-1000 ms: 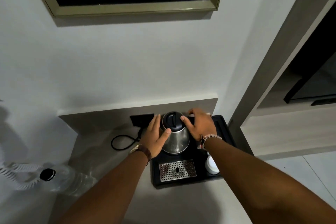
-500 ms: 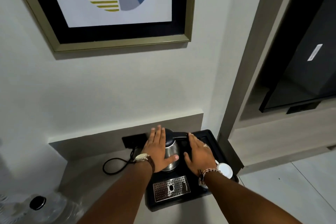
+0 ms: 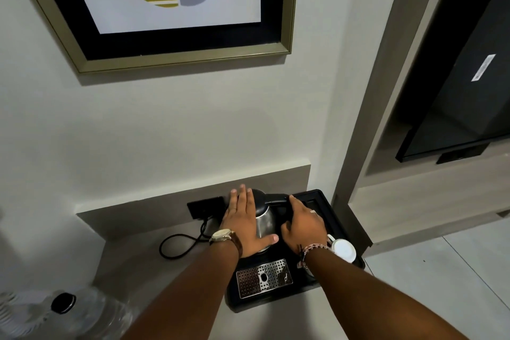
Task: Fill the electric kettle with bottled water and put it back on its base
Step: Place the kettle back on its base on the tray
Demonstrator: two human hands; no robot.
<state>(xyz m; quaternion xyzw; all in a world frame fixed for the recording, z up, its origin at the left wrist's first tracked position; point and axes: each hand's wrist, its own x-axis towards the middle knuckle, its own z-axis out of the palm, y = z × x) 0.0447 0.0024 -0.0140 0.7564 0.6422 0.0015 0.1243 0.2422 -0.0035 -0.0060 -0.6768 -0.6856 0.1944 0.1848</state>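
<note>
Both hands hold the kettle (image 3: 263,222): the left hand (image 3: 244,225) lies flat and spread against its side, the right hand (image 3: 303,225) curls round its black handle. It stands on the black tray (image 3: 328,203); the water bottle (image 3: 82,312) sits well left of the kettle on the worktop (image 3: 171,270).

a framed picture (image 3: 165,8) with a gold frame, black mat and a yellow-striped, blue and grey shape hangs on the pale wall (image 3: 165,124). below, a black tray (image 3: 325,201) with a perforated metal grate (image 3: 263,277) sits on the grey surface (image 3: 132,257). a white cup (image 3: 343,250) stands in the tray's right side. a dark television (image 3: 463,107) fills the recess at right.
</note>
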